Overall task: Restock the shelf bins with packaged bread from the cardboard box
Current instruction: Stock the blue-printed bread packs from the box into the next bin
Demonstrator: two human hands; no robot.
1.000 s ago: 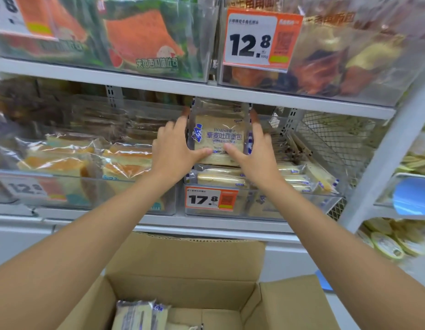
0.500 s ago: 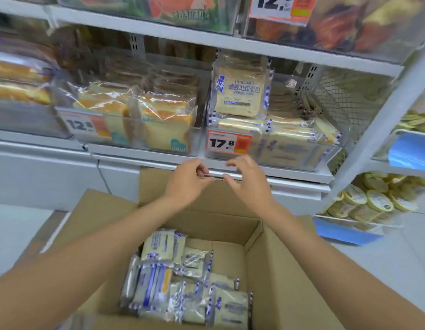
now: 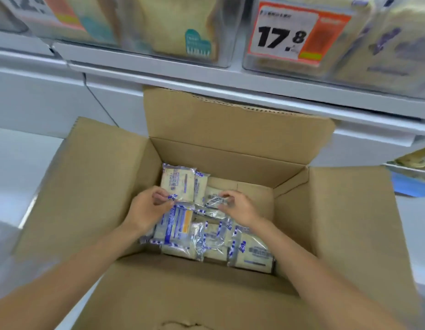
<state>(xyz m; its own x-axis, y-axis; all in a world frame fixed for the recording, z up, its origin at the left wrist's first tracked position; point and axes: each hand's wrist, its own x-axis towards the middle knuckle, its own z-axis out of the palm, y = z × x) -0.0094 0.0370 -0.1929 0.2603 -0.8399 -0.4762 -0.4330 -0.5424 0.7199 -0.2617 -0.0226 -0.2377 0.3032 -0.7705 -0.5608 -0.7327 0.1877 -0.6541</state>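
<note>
Hands dropped from shelf [image 3: 230, 85] into cardboard box [image 3: 106, 177] | left hand [image 3: 148, 209] pinches bread packet [image 3: 175, 181] seam, right hand [image 3: 241, 207] grips second packet [image 3: 212, 196] | likely light, squashy, slick: lift by seams.

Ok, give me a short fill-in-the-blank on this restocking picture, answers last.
The price tag on the shelf bin reads ____.
The cardboard box has its top flaps ____.
The left hand pinches a bread packet trimmed in white and ____; the right hand pinches the barcoded packet.
Answers: 17.8; open; blue.
</note>
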